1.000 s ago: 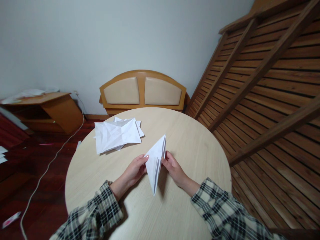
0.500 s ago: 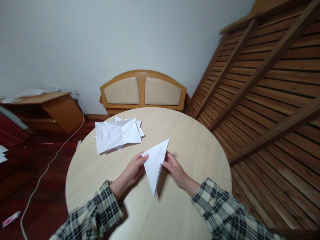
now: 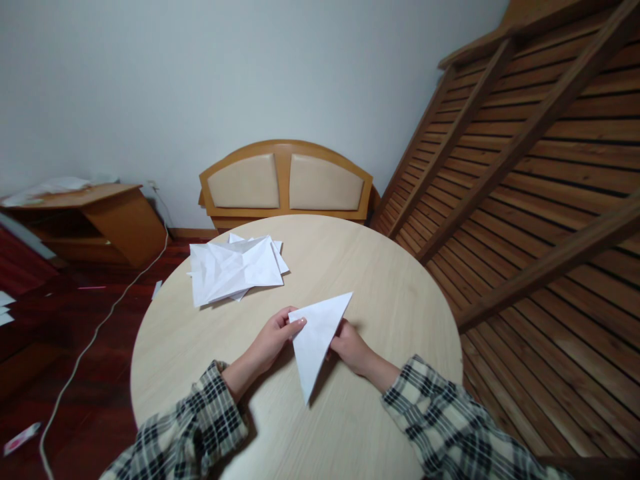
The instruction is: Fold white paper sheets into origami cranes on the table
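A white sheet of paper folded into a triangle [image 3: 320, 337] is held between my hands over the round table [image 3: 390, 287]. One point of it aims toward me, another up and to the right. My left hand [image 3: 274, 340] is closed on the upper left corner, thumb on top and fingers behind. At the right edge, my right hand [image 3: 349, 347] grips the paper, its fingers partly hidden behind it. Beyond my left hand lies a stack of creased white paper sheets [image 3: 235, 270].
A padded wooden headboard [image 3: 285, 180] stands behind the table. To the right leans a large slatted wooden frame [image 3: 500, 180]. At left are a low wooden cabinet [image 3: 117, 223] and a pale cable [image 3: 100, 327] running along the dark red floor.
The folded paper has shifted slightly toward me and to the right, and now lies flatter, its parted right edge no longer showing. Both hands have kept hold of it.
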`<state>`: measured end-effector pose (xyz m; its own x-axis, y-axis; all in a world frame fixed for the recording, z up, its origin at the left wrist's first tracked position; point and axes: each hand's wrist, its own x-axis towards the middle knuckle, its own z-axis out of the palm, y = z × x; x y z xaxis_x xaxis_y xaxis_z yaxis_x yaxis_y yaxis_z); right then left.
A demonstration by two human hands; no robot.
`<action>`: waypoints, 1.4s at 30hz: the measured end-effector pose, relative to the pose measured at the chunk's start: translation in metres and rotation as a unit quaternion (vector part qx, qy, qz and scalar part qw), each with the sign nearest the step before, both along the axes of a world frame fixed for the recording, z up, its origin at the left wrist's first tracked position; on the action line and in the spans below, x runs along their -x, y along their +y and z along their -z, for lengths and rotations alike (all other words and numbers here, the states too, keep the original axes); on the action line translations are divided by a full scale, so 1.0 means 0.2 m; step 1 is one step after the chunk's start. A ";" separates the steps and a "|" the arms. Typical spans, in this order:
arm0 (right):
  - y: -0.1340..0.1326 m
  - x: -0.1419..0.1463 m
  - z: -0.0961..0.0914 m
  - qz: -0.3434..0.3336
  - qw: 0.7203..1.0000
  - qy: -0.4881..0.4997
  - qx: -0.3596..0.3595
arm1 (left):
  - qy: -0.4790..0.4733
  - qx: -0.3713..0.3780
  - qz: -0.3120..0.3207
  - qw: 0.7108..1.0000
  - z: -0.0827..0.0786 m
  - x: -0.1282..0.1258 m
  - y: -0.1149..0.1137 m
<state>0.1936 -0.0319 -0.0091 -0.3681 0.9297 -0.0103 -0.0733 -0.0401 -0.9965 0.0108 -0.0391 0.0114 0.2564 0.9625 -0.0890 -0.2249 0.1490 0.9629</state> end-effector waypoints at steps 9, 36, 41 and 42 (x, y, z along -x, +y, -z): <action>0.04 -0.03 0.04 0.106 0.984 -0.073 -0.123 | 0.086 -0.118 -0.066 0.987 0.04 -0.03 -0.01; -0.01 -0.02 0.08 0.043 0.939 -0.175 -0.292 | 0.358 -0.409 -0.070 0.837 0.10 -0.01 -0.03; -0.01 -0.02 0.02 0.040 0.934 -0.156 -0.318 | 0.327 -0.373 -0.094 0.863 0.08 -0.01 -0.03; -0.01 -0.02 0.01 0.041 0.933 -0.156 -0.321 | 0.318 -0.363 -0.097 0.871 0.07 -0.01 -0.03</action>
<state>0.1984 -0.0348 -0.0108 -0.3678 0.8064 0.4630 0.2485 0.5650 -0.7867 0.0132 -0.0450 -0.0031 0.2041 0.8443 0.4954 0.4341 -0.5317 0.7272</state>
